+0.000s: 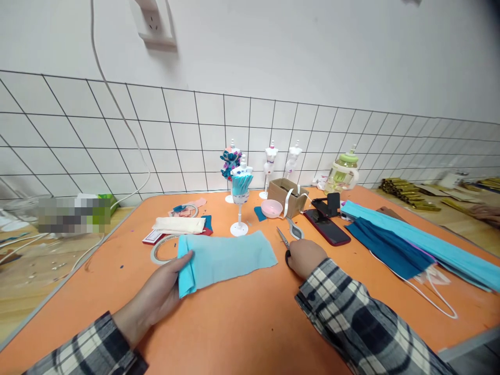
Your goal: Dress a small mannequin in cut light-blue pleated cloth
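A piece of thin light blue fabric (234, 256) extends across the middle of the orange table. My left hand (166, 286) pinches its left end, which is folded over in layers. Dark-handled scissors (283, 238) are in my right hand (308, 257), their blades pointing up and left, a little apart from the fabric's right end. My fingers hide most of the scissor handles. Beyond the fabric stands a small white dress form (239, 200) on a round base, with pleated light blue material around its body.
Behind are more mini dress forms (269, 161), a pink bowl (272, 208), a cardboard box (288, 197) and a phone (327, 227). A tape roll (156, 254) lies left. Right are dark blue fabric (390, 247), long light blue fabric (422, 245) and a bottle (342, 174). Another person's hand (484, 212) shows far right.
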{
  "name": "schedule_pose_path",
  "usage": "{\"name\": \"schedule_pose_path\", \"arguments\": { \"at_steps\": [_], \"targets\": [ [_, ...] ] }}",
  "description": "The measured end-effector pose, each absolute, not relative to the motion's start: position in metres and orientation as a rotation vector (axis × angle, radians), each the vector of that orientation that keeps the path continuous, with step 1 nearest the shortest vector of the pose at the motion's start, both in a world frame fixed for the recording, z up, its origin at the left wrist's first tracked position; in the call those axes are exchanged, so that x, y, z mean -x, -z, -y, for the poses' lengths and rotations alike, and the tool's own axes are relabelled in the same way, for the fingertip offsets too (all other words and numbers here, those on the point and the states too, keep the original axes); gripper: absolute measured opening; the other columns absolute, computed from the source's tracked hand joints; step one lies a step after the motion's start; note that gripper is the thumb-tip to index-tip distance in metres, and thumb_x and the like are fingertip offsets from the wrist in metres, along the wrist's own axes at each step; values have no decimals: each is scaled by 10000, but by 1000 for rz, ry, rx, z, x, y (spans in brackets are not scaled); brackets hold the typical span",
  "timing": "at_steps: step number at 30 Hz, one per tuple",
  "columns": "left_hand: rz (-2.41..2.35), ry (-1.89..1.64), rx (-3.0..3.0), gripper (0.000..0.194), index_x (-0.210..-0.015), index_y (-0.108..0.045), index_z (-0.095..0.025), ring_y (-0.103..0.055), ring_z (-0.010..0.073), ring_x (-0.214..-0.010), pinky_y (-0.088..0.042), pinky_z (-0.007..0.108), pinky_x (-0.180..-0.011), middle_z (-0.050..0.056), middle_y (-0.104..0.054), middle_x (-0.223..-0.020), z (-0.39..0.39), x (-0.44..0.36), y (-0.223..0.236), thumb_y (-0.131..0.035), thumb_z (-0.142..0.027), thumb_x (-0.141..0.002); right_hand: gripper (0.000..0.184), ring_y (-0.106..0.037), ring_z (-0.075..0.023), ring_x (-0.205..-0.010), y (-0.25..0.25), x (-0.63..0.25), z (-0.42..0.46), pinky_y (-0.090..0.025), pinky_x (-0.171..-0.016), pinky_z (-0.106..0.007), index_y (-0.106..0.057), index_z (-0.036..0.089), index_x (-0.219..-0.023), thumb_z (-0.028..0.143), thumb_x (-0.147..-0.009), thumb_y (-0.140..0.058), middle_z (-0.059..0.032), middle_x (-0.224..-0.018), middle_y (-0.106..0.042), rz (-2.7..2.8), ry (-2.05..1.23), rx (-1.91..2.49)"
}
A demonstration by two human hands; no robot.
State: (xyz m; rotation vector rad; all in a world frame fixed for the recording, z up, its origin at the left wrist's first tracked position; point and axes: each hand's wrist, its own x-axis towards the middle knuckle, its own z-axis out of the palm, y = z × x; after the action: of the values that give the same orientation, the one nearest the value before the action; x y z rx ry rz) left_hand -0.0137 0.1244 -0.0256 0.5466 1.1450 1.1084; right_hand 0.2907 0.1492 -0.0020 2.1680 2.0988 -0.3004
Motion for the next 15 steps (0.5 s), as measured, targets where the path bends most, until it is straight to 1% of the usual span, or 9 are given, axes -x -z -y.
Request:
{"name": "schedule_pose_path", "arguments": {
  "at_steps": [2, 4, 5, 6, 8, 9, 10, 12, 15],
  "targets": [
    [-1124, -1199, -531, 264, -1193, -644, -97, -789, 262, -700, -681, 360, -627, 151, -800, -886, -126, 13, 24, -475, -198, -1017, 244, -672, -343, -1039, -6, -289, -147, -481, -810, -399, -684, 71, -1037, 174, -905, -506, -255, -1068, -694, -2170, 347, -2182],
    [-1087, -1245, -525, 256, -1157, -651, -113, -773, 229, -644, -667, 321, -571, 130, -799, -867, -125, 11, 21, -449, -211, -1033, 253, -690, -263, -932, -13, -286, -141, -494, -760, -339, -625, 134, -1113, 248, -915, -515, -169, -1029, -716, -2284, 462, -2138],
    [-1072, -1246, -519, 252, -1132, -657, -117, -761, 216, -608, -658, 310, -544, 123, -797, -853, -124, 10, 20, -445, -213, -1035, 270, -690, -208, -826, -14, -283, -138, -497, -709, -300, -579, 176, -1159, 282, -918, -516, -113, -999, -722, -2351, 662, -2074],
    [-1056, -1238, -515, 248, -1114, -661, -118, -749, 208, -580, -651, 304, -525, 118, -794, -841, -122, 9, 19, -446, -212, -1035, 295, -666, -158, -706, -13, -279, -133, -494, -650, -265, -531, 214, -1193, 320, -918, -521, -61, -965, -721, -2397, 976, -1962],
    [-1026, -1203, -518, 230, -1106, -670, -115, -733, 204, -545, -643, 306, -507, 113, -787, -812, -120, 7, 17, -474, -199, -1021, 380, -573, -103, -518, -5, -268, -124, -481, -542, -237, -456, 246, -1206, 431, -892, -564, -12, -911, -701, -2282, 1896, -1512],
    [-1006, -1180, -526, 216, -1108, -676, -113, -727, 206, -534, -639, 306, -499, 111, -782, -792, -119, 6, 17, -499, -185, -1007, 466, -544, -95, -483, 2, -262, -120, -485, -515, -241, -450, 241, -1179, 526, -848, -613, -6, -876, -685, -2107, 2294, -1215],
    [-986, -1165, -533, 200, -1101, -682, -109, -721, 207, -522, -631, 298, -486, 108, -776, -770, -119, 6, 17, -524, -158, -989, 570, -536, -99, -467, 10, -255, -116, -489, -489, -248, -455, 231, -1135, 631, -785, -660, -1, -828, -668, -1911, 2560, -939],
    [-972, -1162, -533, 168, -1035, -700, -90, -705, 197, -497, -610, 269, -464, 102, -759, -721, -119, 5, 18, -561, -75, -941, 704, -580, -123, -514, 26, -242, -110, -506, -499, -267, -470, 216, -1104, 796, -735, -619, -27, -818, -669, -1536, 2779, -575],
    [-1019, -1230, -500, 145, -898, -703, -83, -705, 188, -509, -605, 244, -477, 100, -745, -696, -121, 5, 18, -580, -6, -894, 708, -591, -111, -558, 39, -229, -103, -517, -571, -276, -494, 202, -1111, 806, -758, -606, -40, -827, -672, -1313, 2828, -291]
  ]
}}
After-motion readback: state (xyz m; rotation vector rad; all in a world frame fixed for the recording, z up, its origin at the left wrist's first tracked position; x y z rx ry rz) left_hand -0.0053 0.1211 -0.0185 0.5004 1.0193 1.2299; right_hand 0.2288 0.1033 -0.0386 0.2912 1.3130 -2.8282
